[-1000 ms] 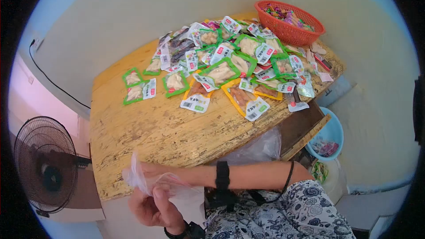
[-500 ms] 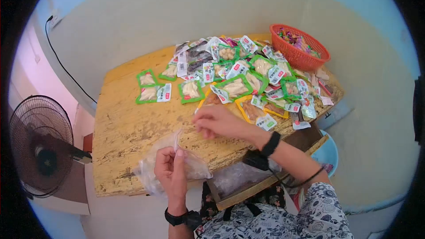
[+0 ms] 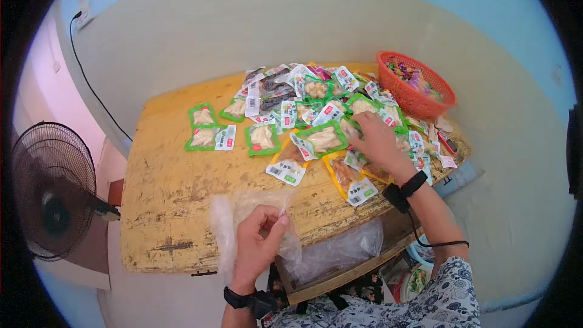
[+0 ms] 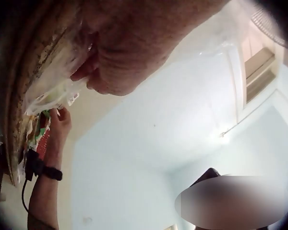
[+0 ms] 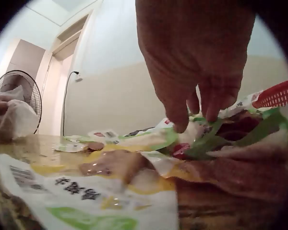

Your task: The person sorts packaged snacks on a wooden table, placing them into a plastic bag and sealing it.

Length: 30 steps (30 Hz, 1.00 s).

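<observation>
My left hand [image 3: 260, 240] pinches the edge of a clear plastic bag [image 3: 223, 231] over the front edge of the yellow wooden table [image 3: 176, 206]. Over the pile of snack packets, my right hand [image 3: 381, 143] reaches down with its fingertips at a green-edged packet [image 3: 349, 129]. In the right wrist view the fingers of that hand [image 5: 197, 96] point down, spread a little, touching or just over the packets; a firm hold cannot be told. Closer to the front lie yellow-edged packets [image 3: 345, 173]. The left wrist view shows the thin bag [image 4: 53, 91] hanging at my left fingers.
A red basket [image 3: 419, 85] of small wrapped items stands at the back right. Several green-edged packets [image 3: 203, 137] lie apart at the left. Below the table's front, an open drawer [image 3: 340, 267] holds clear plastic. A fan [image 3: 57, 191] stands at the far left.
My right hand has moved from the bag to the packet pile at the right. My left hand has kept the bag, which now spreads over the table's front. The head view has shifted.
</observation>
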{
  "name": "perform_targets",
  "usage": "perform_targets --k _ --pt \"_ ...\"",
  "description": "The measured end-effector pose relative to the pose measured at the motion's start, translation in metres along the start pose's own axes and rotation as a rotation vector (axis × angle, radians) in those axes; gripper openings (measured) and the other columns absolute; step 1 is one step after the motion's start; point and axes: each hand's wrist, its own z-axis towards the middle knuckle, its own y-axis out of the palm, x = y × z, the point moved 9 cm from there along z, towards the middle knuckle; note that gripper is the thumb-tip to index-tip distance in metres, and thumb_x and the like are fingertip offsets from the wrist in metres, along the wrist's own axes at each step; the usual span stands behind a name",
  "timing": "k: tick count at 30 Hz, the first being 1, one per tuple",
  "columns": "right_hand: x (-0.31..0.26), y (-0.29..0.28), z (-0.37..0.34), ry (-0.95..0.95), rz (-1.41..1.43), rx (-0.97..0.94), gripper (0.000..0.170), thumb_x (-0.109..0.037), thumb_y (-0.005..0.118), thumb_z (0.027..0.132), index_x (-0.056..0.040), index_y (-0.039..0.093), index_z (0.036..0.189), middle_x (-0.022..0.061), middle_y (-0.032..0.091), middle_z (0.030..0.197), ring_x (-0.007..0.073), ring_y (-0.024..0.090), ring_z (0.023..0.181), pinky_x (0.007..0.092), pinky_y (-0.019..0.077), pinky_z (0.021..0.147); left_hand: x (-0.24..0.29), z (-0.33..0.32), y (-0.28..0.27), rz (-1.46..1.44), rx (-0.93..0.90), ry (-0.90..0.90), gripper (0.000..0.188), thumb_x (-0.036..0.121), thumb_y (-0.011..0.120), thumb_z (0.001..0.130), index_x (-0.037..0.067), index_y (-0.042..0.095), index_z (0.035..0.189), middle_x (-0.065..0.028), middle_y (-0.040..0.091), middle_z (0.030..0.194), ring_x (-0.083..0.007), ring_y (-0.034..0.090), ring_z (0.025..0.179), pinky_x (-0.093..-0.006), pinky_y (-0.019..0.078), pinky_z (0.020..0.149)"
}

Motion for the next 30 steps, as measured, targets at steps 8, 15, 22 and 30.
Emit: perform_targets --k 8,15,22,30 --pt "0.004 0.006 -0.001 0.168 0.137 -0.018 0.062 -0.027 0.084 0.072 -0.0068 0.061 0.126 0.0145 0.068 0.103 0.0334 0.065 0.092 0.0452 0.0547 0.081 0.002 -0.002 0.0 0.055 0.008 -0.001 0.01 0.012 0.068 0.096 0.004 0.062 0.094 0.0045 0.062 0.078 -0.0021 0.054 0.071 -0.0204 0.0435 0.063" --pt "0.05 -0.001 -0.003 0.324 0.554 -0.186 0.038 -0.02 0.083 0.076 -0.0041 0.067 0.106 0.0092 0.069 0.091 0.0184 0.068 0.085 0.0341 0.0529 0.073 -0.001 -0.001 0.001 0.059 0.028 -0.006 0.01 0.012 0.068 0.096 0.004 0.063 0.096 0.0036 0.064 0.08 -0.0021 0.055 0.072 -0.0207 0.0442 0.062" --pt "-0.02 -0.038 -0.064 0.422 1.379 -0.069 0.04 -0.007 0.076 0.086 -0.0029 0.059 0.122 0.0053 0.07 0.108 0.0124 0.067 0.088 0.0283 0.056 0.072 -0.004 0.001 -0.002 -0.043 0.037 -0.036 0.01 0.011 0.068 0.096 0.004 0.062 0.099 0.0014 0.064 0.085 -0.0046 0.057 0.075 -0.0217 0.0458 0.066" --pt "-0.115 0.011 -0.143 0.638 1.725 -0.205 0.052 -0.006 0.075 0.088 -0.0013 0.05 0.133 0.0096 0.069 0.114 0.0122 0.068 0.091 0.0222 0.0544 0.056 0.001 -0.006 0.01 -0.043 0.005 -0.021 0.006 0.009 0.063 0.1 0.003 0.06 0.102 0.0003 0.065 0.087 -0.0059 0.059 0.077 -0.0241 0.0484 0.07"
